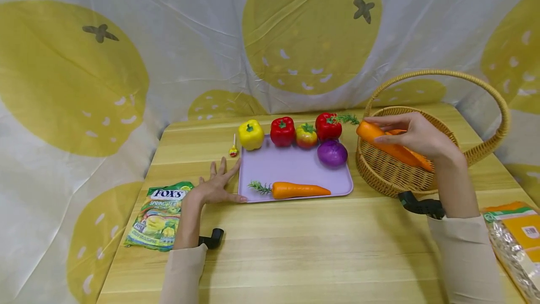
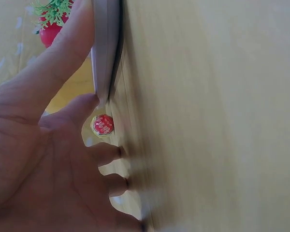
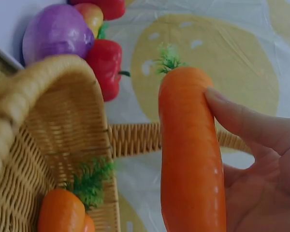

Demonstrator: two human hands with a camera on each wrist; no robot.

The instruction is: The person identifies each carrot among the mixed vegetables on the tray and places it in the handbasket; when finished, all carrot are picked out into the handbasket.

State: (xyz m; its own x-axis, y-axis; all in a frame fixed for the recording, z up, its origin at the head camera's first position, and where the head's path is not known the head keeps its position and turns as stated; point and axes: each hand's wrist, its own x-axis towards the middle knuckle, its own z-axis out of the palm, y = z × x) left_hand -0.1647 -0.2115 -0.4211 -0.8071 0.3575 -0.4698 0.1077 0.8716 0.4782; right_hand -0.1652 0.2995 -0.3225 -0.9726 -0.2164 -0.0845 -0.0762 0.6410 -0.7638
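Observation:
My right hand (image 1: 422, 136) grips a toy carrot (image 1: 386, 147) near its thick, leafy end, over the wicker basket (image 1: 381, 175). Another carrot (image 3: 61, 212) with a green top lies inside the basket in the right wrist view. On the left, my left hand (image 1: 217, 186) has its fingers spread, with thumb and forefinger at the left edge of the lilac tray (image 1: 270, 165). A single carrot (image 1: 299, 190) lies along the tray's front. Along its back sit a yellow pepper (image 1: 251, 135), two red peppers (image 1: 282, 131), a red-and-yellow tomato (image 1: 306, 136) and a purple onion-like vegetable (image 1: 332, 153).
A lollipop (image 1: 233, 148) lies left of the tray. The green candy bag (image 1: 158, 222) is beside my left forearm, and an orange-and-clear packet (image 1: 516, 243) lies at the right table edge. The basket's tall handle (image 1: 438, 73) arches above my right hand. A patterned cloth hangs behind the table.

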